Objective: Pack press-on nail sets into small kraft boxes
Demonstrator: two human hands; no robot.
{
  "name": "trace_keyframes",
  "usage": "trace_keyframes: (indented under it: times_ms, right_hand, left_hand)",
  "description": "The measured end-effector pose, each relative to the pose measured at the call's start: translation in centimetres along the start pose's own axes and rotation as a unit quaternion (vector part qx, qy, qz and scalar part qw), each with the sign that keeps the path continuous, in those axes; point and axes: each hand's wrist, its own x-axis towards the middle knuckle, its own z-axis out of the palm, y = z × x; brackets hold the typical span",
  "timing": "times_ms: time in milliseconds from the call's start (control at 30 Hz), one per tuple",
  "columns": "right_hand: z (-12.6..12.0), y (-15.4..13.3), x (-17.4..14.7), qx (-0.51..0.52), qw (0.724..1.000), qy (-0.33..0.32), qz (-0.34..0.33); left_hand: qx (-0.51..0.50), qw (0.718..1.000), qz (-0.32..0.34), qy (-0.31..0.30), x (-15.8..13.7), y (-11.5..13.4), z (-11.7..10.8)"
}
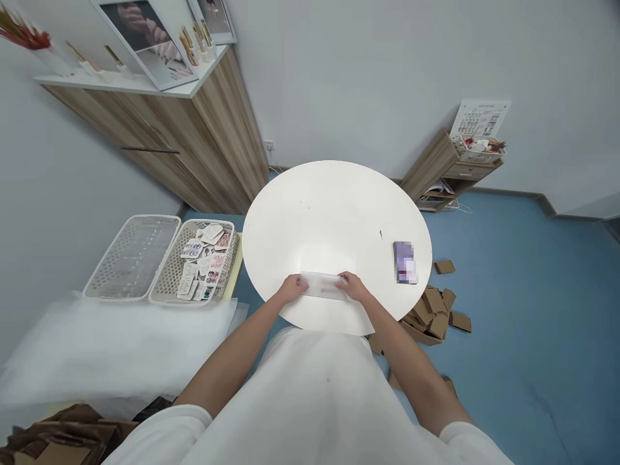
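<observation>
Near the front edge of the round white table point(334, 213), I hold a folded strip of translucent white wrapping sheet point(322, 285). Its left end is pinched in the closed fingers of my left hand point(292, 289). Closed on the right end is my right hand point(353, 286). A faint pinkish patch shows through the layers, but what lies inside cannot be made out. Farther right on the table rests a purple packet point(405, 263), its face blurred.
Left of the table stand a white basket point(159, 284) of carded small items and a clear-looking basket point(97, 274). White sheets point(121, 342) are piled before them. Cardboard pieces point(431, 310) lie on the floor at right; brown packaging point(72, 433) sits lower left. A wooden cabinet point(227, 123) stands behind.
</observation>
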Motion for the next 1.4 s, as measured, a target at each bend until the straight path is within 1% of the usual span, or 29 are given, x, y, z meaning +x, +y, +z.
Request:
trace_keyframes:
  times_ms: [133,300,400,500,567,600,667,733,767,800,833,867,900,933,1000,1067,1100,1200,1267,1333,1400]
  right_hand:
    - [0.3,0.6,0.5,0.038,0.997,0.059,0.030]
    - [0.4,1.1,0.5,0.045,0.990,0.119,0.062]
    - [0.7,1.2,0.3,0.046,0.985,0.144,0.079]
    - [1.2,1.2,0.0,0.049,0.982,0.165,0.080]
    - [1.6,1.1,-0.3,0.054,0.977,0.192,0.069]
    - [1.7,1.0,-0.5,0.055,0.974,0.210,0.060]
    - [1.9,1.0,-1.0,0.049,0.966,0.249,0.043]
    - [2.1,1.2,-1.7,0.033,0.959,0.277,0.044]
    - [2.2,1.4,-2.1,0.025,0.958,0.281,0.053]
    - [2.4,1.6,-2.6,0.020,0.958,0.278,0.068]
    - [2.5,1.8,-3.0,0.019,0.960,0.267,0.084]
    - [2.7,2.0,-3.4,0.020,0.963,0.251,0.100]
    - [2.9,2.1,-3.6,0.020,0.966,0.232,0.112]
    - [3.1,2.2,-3.8,0.017,0.969,0.216,0.120]
    - [3.3,2.0,-3.9,0.014,0.972,0.195,0.131]
    - [3.4,1.5,-3.7,0.034,0.973,0.183,0.137]
    - [3.3,1.3,-3.7,0.061,0.973,0.174,0.136]
    - [2.8,0.8,-4.0,0.144,0.972,0.140,0.124]
    - [2.6,0.7,-4.5,0.164,0.971,0.129,0.120]
    - [2.7,0.7,-5.0,0.164,0.970,0.139,0.114]
    - [2.8,0.7,-5.2,0.165,0.967,0.159,0.112]
  left_hand:
    - [-0.002,0.999,-0.040,0.024,0.1,-0.5,0.1]
    - [0.002,0.995,-0.089,0.048,0.1,-0.5,0.3]
    - [0.008,0.992,-0.109,0.057,0.2,-0.5,0.4]
    - [0.019,0.991,-0.117,0.064,0.2,-0.3,0.4]
    - [0.027,0.990,-0.116,0.071,0.0,-0.1,0.4]
    - [0.027,0.990,-0.113,0.085,-0.3,0.0,0.4]
    - [0.027,0.986,-0.091,0.137,-0.9,0.5,0.6]
    - [0.056,0.980,-0.027,0.188,-1.7,1.2,1.1]
    - [0.090,0.977,0.022,0.193,-2.0,1.5,1.5]
    - [0.137,0.972,0.080,0.176,-2.2,1.9,1.9]
    - [0.189,0.962,0.135,0.142,-2.3,2.3,2.4]
    - [0.239,0.949,0.180,0.098,-2.2,2.6,2.8]
    - [0.282,0.935,0.206,0.057,-2.0,2.8,3.3]
    - [0.318,0.923,0.216,0.021,-1.7,3.0,3.7]
    - [0.362,0.909,0.205,-0.022,-1.1,3.0,4.4]
    - [0.376,0.905,0.196,-0.041,-0.6,2.8,4.6]
    - [0.376,0.904,0.199,-0.048,-0.6,2.7,4.6]
    - [0.372,0.899,0.221,-0.067,-0.9,2.3,4.2]
    - [0.371,0.897,0.230,-0.072,-1.4,2.1,4.0]
    - [0.377,0.894,0.234,-0.064,-1.9,2.1,4.1]
    - [0.390,0.888,0.241,-0.042,-2.4,2.1,4.3]
